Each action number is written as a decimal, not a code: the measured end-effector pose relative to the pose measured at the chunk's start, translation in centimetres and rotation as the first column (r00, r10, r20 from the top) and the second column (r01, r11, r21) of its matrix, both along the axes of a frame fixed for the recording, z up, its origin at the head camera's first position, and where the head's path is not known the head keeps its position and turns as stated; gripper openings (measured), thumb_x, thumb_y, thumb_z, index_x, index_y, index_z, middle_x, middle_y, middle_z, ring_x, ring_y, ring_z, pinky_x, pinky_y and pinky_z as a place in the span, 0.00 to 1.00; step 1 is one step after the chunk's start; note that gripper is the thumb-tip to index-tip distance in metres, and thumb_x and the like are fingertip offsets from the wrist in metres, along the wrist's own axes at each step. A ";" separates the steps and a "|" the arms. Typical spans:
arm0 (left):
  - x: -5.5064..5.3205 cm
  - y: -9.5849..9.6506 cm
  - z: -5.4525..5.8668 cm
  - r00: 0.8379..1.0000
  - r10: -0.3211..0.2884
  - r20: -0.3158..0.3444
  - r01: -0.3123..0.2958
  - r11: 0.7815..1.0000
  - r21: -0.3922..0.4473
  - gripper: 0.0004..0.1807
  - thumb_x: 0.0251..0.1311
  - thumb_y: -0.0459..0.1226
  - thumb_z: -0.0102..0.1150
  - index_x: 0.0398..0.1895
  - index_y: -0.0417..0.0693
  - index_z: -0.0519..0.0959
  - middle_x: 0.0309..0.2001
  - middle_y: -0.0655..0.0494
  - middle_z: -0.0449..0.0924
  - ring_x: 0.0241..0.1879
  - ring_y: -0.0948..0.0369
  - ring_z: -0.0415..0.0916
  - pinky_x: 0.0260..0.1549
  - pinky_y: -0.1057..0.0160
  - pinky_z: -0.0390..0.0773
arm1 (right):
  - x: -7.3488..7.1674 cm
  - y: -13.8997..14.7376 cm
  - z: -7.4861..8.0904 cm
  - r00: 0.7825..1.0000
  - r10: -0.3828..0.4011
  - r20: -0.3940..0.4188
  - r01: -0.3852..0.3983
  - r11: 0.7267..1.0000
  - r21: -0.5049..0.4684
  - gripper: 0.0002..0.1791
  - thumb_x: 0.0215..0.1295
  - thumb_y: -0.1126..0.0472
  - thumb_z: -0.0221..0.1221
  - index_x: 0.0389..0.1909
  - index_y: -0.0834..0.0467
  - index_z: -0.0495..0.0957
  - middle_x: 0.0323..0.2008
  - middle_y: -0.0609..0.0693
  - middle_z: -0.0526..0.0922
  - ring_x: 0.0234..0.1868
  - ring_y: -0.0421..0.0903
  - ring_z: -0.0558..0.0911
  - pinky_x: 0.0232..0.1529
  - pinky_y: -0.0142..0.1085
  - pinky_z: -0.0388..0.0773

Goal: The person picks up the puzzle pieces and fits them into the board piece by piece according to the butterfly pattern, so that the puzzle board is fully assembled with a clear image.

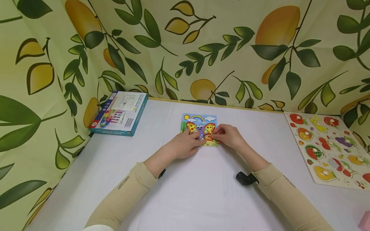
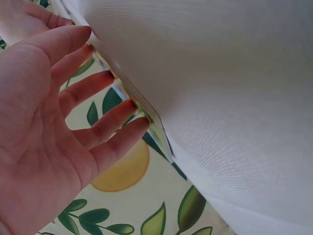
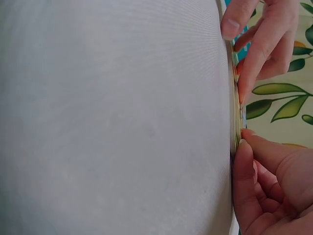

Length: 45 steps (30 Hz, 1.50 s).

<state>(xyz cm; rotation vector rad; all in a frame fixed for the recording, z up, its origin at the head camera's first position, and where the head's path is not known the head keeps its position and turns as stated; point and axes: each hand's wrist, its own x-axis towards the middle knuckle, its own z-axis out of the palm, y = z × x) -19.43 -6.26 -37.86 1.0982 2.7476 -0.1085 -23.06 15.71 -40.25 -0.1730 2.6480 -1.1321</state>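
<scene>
A small butterfly jigsaw puzzle [image 1: 199,119] lies flat on the white table. It has a blue sky, a rainbow and a purple butterfly with red and yellow wings. My left hand [image 1: 186,144] rests on its lower left part, fingers extended; the left wrist view shows that hand [image 2: 58,117] with fingertips touching the puzzle's surface [image 2: 155,128]. At the lower right wing, my right hand [image 1: 229,136] pinches a puzzle piece [image 1: 208,137] between thumb and forefinger, other fingers curled. The right wrist view sees this hand [image 3: 274,183] edge-on, so the piece is mostly hidden there.
At the back left lies a boxed toy [image 1: 119,112] with a teal side. A wooden fruit peg board [image 1: 332,150] lies to the right. Part of a pink object [image 1: 365,220] shows at the lower right corner. Leaf-patterned cloth [image 1: 202,48] hangs behind the table.
</scene>
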 end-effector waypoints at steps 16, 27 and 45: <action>0.0 0.1 0.2 1.000 0.011 0.013 -0.011 1.000 0.005 0.25 0.73 0.46 0.48 0.72 0.66 0.66 0.67 0.54 0.66 0.63 0.40 0.63 0.58 0.47 0.71 | 0.0 -0.1 0.2 1.000 -0.009 0.027 0.008 1.000 0.010 0.14 0.63 0.54 0.66 0.38 0.61 0.77 0.28 0.51 0.77 0.24 0.43 0.78 0.29 0.32 0.74; 0.0 0.0 0.2 1.000 0.002 0.010 -0.002 1.000 -0.004 0.25 0.73 0.45 0.47 0.72 0.67 0.66 0.67 0.55 0.65 0.61 0.44 0.66 0.58 0.49 0.71 | 0.1 -0.2 0.3 0.999 -0.001 0.033 0.000 1.000 0.008 0.13 0.64 0.56 0.65 0.38 0.61 0.76 0.28 0.51 0.76 0.24 0.44 0.78 0.30 0.32 0.75; 0.0 0.1 0.2 1.000 0.012 0.025 -0.012 1.000 0.008 0.24 0.72 0.45 0.48 0.71 0.65 0.67 0.68 0.55 0.65 0.62 0.44 0.65 0.58 0.49 0.70 | -0.3 -0.1 0.4 0.999 0.019 0.049 -0.019 1.000 0.002 0.13 0.63 0.55 0.66 0.37 0.60 0.76 0.26 0.50 0.75 0.23 0.43 0.78 0.29 0.33 0.74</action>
